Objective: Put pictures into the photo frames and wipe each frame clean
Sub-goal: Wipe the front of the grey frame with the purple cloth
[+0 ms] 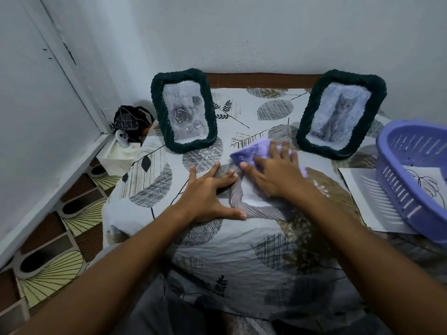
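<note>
Wiping flat frame (244,201): left hand (208,192) splayed, pinning it; right hand (275,170) flat, fingers extended, pressing purple cloth (251,151); we'd stroke evenly.

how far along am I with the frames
Two dark frames stand upright with pictures in: roses and a cat. A third, pale frame lies flat; your left hand steadies it while your right hand presses a purple cloth on it. A loose print lies under the basket, possibly still to frame.
</note>
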The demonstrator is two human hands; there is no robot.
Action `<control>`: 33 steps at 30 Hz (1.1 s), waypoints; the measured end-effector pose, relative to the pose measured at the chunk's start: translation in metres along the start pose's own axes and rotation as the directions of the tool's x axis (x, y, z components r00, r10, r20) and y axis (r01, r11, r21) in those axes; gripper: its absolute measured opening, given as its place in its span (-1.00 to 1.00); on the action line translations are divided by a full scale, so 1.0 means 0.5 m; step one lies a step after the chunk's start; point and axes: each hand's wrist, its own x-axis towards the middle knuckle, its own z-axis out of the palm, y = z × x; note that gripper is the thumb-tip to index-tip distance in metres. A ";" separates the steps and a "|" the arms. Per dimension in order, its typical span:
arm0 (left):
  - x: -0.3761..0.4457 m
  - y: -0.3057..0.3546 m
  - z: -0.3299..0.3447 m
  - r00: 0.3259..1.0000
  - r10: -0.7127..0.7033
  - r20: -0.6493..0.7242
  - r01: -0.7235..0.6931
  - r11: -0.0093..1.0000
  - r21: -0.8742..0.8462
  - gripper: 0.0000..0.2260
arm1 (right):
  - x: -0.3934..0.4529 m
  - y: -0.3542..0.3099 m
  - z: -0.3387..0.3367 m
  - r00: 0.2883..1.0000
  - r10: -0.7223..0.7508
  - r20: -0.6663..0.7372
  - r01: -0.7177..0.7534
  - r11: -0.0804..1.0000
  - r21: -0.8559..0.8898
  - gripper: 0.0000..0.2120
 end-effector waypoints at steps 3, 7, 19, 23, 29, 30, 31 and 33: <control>-0.002 0.004 -0.001 1.000 0.000 0.001 0.000 1.000 0.010 0.03 | 0.006 -0.019 0.010 0.999 -0.033 -0.006 0.033 0.999 0.030 -0.33; 0.000 -0.002 0.002 1.000 -0.001 -0.005 0.001 1.000 0.003 0.06 | -0.015 0.032 0.014 0.995 0.084 -0.046 -0.086 0.996 -0.027 -0.28; -0.002 -0.003 0.005 1.000 0.019 -0.023 -0.019 1.000 -0.006 0.01 | -0.006 -0.006 0.036 0.998 -0.034 -0.043 0.034 0.999 -0.007 -0.18; 0.001 -0.006 0.008 1.000 0.007 -0.030 -0.007 1.000 -0.003 0.04 | -0.027 0.028 0.027 0.998 0.059 -0.037 -0.059 0.998 -0.002 -0.09; -0.001 0.000 0.006 1.000 -0.005 -0.023 0.005 1.000 -0.008 0.06 | -0.064 0.043 0.006 0.990 0.139 0.020 -0.141 0.986 0.084 -0.10; -0.001 0.000 0.007 1.000 -0.004 -0.025 0.004 1.000 -0.010 0.06 | -0.078 0.035 0.005 0.990 0.139 0.023 -0.141 0.984 0.105 -0.10; -0.001 0.000 0.007 1.000 -0.003 -0.028 0.002 1.000 -0.012 0.06 | -0.096 0.025 0.006 0.991 0.135 0.022 -0.137 0.984 0.115 -0.09; -0.001 -0.001 0.007 1.000 0.002 -0.032 -0.002 1.000 -0.015 0.06 | -0.141 0.007 0.011 0.991 0.133 0.005 -0.133 0.984 0.117 -0.07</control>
